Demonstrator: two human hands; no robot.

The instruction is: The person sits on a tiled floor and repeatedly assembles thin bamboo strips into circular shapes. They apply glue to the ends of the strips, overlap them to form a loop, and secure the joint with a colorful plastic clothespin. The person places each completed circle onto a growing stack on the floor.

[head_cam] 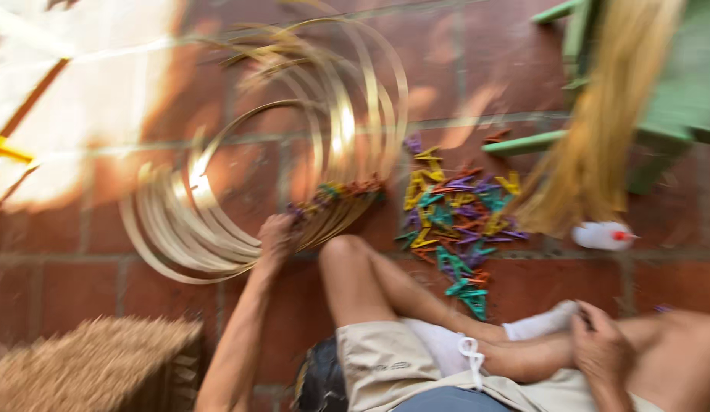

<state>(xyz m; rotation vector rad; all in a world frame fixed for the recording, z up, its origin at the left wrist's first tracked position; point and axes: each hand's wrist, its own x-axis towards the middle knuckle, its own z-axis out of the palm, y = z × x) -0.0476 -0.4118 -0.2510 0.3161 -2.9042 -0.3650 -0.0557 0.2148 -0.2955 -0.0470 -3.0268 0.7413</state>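
The picture is blurred by motion. My left hand [277, 238] is stretched forward and grips the lower edge of a bundle of thin pale cane hoops [324, 137] lying on the red tile floor. Several coloured clothes pegs [336, 194] are clipped along that edge of the hoops, right beside my fingers. My right hand [599, 347] rests on my shin near my white sock [542, 322]; whether it holds anything is not visible. A loose heap of coloured clothes pegs [454, 217] lies on the floor in front of my knee.
A bunch of pale straw fibres [599, 130] hangs over a green wooden chair [676, 91] at the right. A small white bottle with a red tip [603, 235] lies below it. A woven straw piece [95, 366] sits at bottom left. Bright sunlight falls at upper left.
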